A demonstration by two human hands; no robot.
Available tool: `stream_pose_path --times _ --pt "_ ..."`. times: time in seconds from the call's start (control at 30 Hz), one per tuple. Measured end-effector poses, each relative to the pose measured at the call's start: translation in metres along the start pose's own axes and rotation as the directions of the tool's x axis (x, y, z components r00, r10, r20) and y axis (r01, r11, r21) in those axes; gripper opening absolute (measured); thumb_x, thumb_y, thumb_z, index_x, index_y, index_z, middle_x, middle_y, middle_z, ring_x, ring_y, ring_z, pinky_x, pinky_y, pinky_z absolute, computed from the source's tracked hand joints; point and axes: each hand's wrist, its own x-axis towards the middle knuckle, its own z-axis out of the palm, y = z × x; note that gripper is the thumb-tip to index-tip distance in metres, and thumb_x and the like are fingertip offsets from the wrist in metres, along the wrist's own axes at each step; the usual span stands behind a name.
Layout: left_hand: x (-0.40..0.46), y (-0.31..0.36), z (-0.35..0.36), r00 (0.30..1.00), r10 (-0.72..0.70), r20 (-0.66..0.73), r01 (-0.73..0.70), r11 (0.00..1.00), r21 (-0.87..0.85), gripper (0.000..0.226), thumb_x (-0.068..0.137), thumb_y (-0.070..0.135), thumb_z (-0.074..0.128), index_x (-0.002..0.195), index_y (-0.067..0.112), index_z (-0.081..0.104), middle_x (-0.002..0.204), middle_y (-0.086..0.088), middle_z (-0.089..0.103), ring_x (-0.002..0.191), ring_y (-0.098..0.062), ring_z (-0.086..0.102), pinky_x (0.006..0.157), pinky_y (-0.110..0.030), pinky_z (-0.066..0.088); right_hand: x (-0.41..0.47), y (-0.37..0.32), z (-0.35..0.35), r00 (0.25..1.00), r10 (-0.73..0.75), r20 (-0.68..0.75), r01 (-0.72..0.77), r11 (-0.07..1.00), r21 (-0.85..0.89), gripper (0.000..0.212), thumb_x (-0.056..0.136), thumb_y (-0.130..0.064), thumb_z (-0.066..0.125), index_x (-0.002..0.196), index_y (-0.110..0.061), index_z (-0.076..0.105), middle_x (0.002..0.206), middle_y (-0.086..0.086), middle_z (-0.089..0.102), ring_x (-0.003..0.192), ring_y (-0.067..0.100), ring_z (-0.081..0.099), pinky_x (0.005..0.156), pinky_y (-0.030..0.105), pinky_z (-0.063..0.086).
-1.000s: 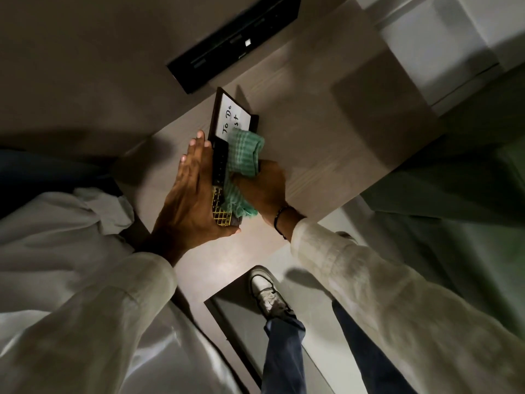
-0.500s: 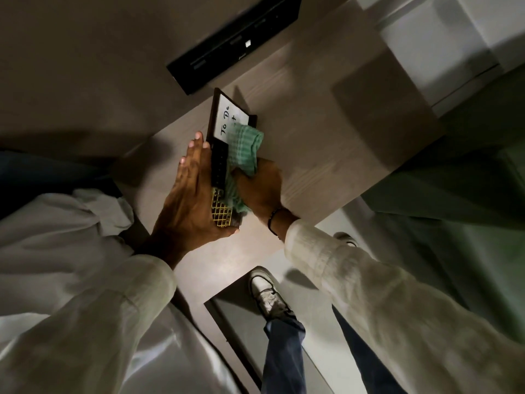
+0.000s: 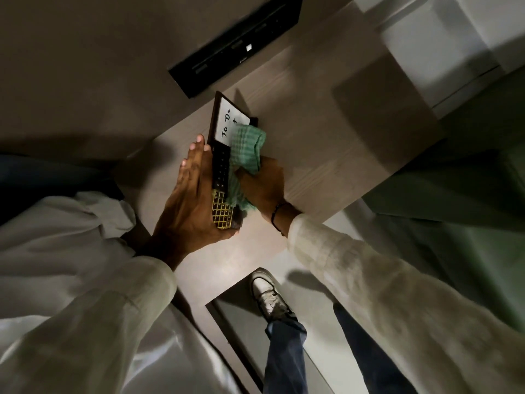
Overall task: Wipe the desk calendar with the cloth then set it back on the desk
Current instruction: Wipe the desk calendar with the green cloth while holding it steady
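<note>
The desk calendar is a dark brown stand with a white "To Do" card at its far end, black number tiles in the middle and a gold mesh holder at its near end. It stands on the light wooden desk. My left hand lies flat along its left side, thumb hooked under the near end. My right hand presses a green checked cloth against the calendar's right face; the cloth covers part of the white card.
A black flat device lies at the back of the desk, just beyond the calendar. A white cabinet stands at the far right. Below the desk edge I see my white shoe on the floor.
My right hand has slid the cloth a little farther up the calendar's face, so it covers more of the white card. My left hand has stayed in place.
</note>
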Motion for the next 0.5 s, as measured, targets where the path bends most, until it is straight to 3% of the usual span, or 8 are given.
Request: stream_pose_path --times 0.17,0.27,0.33,0.4,0.5 --pt "0.000 -0.002 0.000 1.000 -0.002 0.000 0.002 1.000 -0.012 0.141 0.072 0.073 0.074 0.166 -0.004 0.002 0.175 -0.027 0.000 0.164 -0.041 0.002 0.133 -0.047 0.004 -0.002 -0.005 0.003 0.999 -0.043 -0.033 0.040 0.996 -0.080 0.015 0.085 -0.012 0.069 0.091 -0.004 0.080 0.091 0.015 0.083 0.086 0.028 0.077 0.066 0.014 0.054" --pt "0.000 -0.005 -0.003 1.000 0.003 0.024 -0.002 1.000 -0.029 0.149 0.065 0.074 0.076 0.165 -0.005 -0.001 0.174 -0.026 -0.006 0.163 -0.037 -0.006 0.131 -0.036 -0.010 -0.018 -0.001 0.006 0.998 -0.051 0.034 0.052 0.998 -0.031 0.019 0.081 -0.016 0.075 0.095 -0.005 0.081 0.095 0.013 0.083 0.090 0.027 0.080 0.077 0.033 0.064" --pt "-0.001 -0.005 -0.004 0.999 0.007 0.032 -0.006 1.000 -0.016 0.151 0.062 0.073 0.077 0.164 -0.005 0.000 0.174 -0.027 -0.006 0.163 -0.039 -0.004 0.132 -0.039 -0.006 -0.020 0.005 0.003 0.997 -0.041 0.062 0.043 0.999 -0.031 0.017 0.081 -0.014 0.075 0.093 -0.004 0.081 0.094 0.016 0.083 0.091 0.028 0.080 0.079 0.042 0.065" --pt "-0.001 -0.003 -0.005 0.999 0.005 0.034 -0.005 1.000 0.008 0.150 0.063 0.070 0.080 0.164 -0.007 0.001 0.174 -0.030 -0.002 0.163 -0.043 0.001 0.133 -0.048 0.004 -0.013 0.007 -0.002 0.998 0.015 0.065 -0.013 0.999 -0.041 0.014 0.082 -0.011 0.072 0.089 -0.003 0.081 0.091 0.017 0.082 0.090 0.030 0.079 0.079 0.045 0.064" --pt "0.000 -0.002 -0.006 0.999 0.009 0.039 -0.009 1.000 -0.001 0.150 0.063 0.067 0.084 0.164 -0.008 0.002 0.173 -0.031 -0.001 0.163 -0.044 0.001 0.132 -0.052 0.006 -0.008 0.002 -0.001 0.996 0.075 0.048 -0.074 0.997 -0.014 0.015 0.084 -0.008 0.067 0.089 -0.003 0.080 0.091 0.017 0.082 0.088 0.030 0.078 0.081 0.047 0.064"
